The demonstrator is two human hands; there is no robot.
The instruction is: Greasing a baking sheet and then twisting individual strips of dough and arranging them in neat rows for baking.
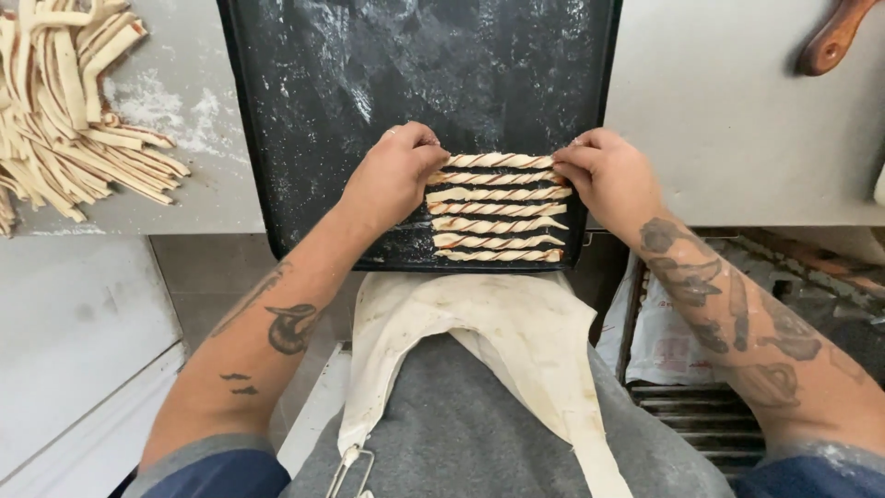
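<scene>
We pinch the top twisted dough stick (pixel 499 160) at both ends, left hand (pixel 392 177) and right hand (pixel 604 175) closed on it, on the floured black baking tray (pixel 323 111) (six more twists below). Uncut dough strips (pixel 64 101) lie on the table (pixel 737 120) left.

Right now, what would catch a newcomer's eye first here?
Probably the row of twisted dough sticks at the near edge of the dark floured baking tray, with the left hand and right hand pinching the farthest twist's ends. Next, the pile of dough strips on the counter's left.
</scene>
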